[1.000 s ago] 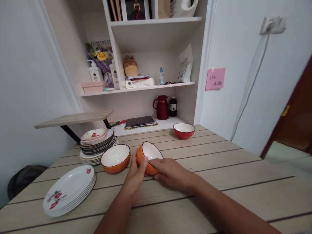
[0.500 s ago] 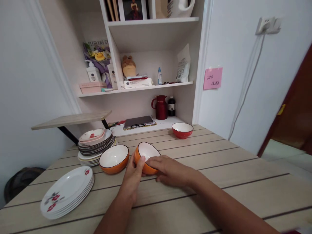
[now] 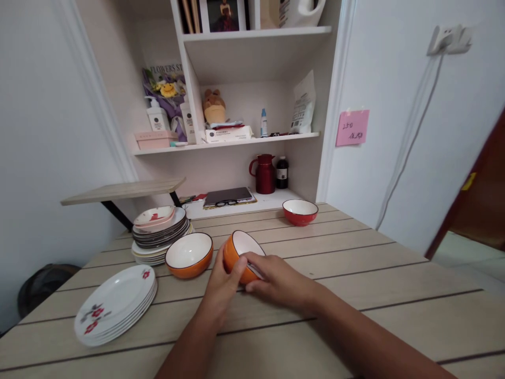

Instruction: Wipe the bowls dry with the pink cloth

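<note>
Both hands grip one orange bowl (image 3: pixel 246 243) with a white inside and a dark rim, tilted to the right over the table. My left hand (image 3: pixel 224 273) is closed on its left side, thumb across the near rim. On the near right edge, my right hand (image 3: pixel 272 273) is closed with its fingers over the rim; some fingertips are hidden. Just left of it sits a second orange bowl (image 3: pixel 190 255), upright. A red bowl (image 3: pixel 300 212) stands upright farther back on the right.
White plates with red flowers (image 3: pixel 116 302) are stacked at the left front. Behind them rises a pile of dishes (image 3: pixel 161 234) topped by small pink-edged ones. A wooden riser (image 3: pixel 124 190) stands back left. A red jug (image 3: pixel 265 173) and a laptop (image 3: pixel 229 197) are at the back.
The held orange bowl has tipped a little more to the right. My right fingers have moved further over its rim. The whole view has shifted slightly.
</note>
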{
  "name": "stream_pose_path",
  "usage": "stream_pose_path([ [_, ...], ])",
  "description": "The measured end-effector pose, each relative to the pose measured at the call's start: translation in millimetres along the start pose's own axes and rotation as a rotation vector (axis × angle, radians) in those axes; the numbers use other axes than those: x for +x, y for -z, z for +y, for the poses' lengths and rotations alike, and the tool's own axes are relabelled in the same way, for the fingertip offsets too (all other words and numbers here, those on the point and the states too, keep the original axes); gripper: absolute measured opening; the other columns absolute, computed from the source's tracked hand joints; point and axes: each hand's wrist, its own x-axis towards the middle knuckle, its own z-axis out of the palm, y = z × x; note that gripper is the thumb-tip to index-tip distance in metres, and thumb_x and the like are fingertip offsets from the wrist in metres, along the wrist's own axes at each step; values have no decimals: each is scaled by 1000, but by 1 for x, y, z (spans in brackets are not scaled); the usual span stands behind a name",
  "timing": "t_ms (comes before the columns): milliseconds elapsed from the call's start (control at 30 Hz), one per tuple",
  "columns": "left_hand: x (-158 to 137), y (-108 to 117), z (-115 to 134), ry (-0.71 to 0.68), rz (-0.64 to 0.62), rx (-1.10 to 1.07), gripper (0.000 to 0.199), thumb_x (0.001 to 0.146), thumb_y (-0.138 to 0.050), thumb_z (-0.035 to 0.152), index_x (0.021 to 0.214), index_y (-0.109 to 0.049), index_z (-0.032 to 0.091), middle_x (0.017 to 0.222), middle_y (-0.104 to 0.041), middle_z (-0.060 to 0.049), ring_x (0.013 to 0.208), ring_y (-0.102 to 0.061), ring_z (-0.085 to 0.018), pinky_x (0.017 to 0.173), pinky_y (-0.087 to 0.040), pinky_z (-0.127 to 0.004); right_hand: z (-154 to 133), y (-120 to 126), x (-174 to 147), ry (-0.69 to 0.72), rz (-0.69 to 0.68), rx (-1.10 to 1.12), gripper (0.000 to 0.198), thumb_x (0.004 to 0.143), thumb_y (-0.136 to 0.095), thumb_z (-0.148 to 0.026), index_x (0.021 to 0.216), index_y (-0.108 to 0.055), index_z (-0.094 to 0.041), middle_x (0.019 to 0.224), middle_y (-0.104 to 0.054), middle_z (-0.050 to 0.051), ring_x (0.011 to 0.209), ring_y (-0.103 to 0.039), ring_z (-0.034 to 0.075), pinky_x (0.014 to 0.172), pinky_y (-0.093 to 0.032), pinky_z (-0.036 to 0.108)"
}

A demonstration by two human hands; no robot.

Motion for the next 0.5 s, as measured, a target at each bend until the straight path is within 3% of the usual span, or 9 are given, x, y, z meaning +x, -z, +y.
stream_pose_path([
  [133,0,0,0,38,42,14,81,82,-74,62,148,-51,22,132,-69,-14,115,-67,-32,80,-56,-34,16,5,0,125,-88,-50,54,81,-78,-17,130,-58,-27,131,-68,6,120,-60,28,104,-42,42],
  [233,1,2,-1,60,14,29,79,84,-72,64,148,-51,23,135,-67,-13,113,-67,-30,75,-54,-30,23,5,1,178,-83,-108,53,83,-71,-11,132,-58,-28,134,-67,7,125,-58,27,109,-38,44],
  [300,3,4,-3,75,-1,46,78,86,-68,66,149,-50,25,140,-64,-13,114,-66,-29,75,-54,-30,22,4,1,183,-49,-145,46,86,-65,-7,126,-61,-28,124,-71,5,116,-62,25,107,-40,42],
  [400,4,7,-6,97,-15,64,90,88,-64,71,159,-32,27,154,-51,-14,118,-65,-29,79,-55,-31,16,0,2,138,-4,-147,33,87,-64,-9,116,-63,-26,112,-74,3,103,-65,24,96,-44,38],
  [500,4,7,-9,44,-62,79,112,78,-75,73,163,-20,23,164,-37,-18,139,-51,-33,100,-51,-35,7,-5,2,24,49,-80,18,90,-66,-18,106,-62,-23,105,-74,4,92,-66,23,82,-46,33],
])
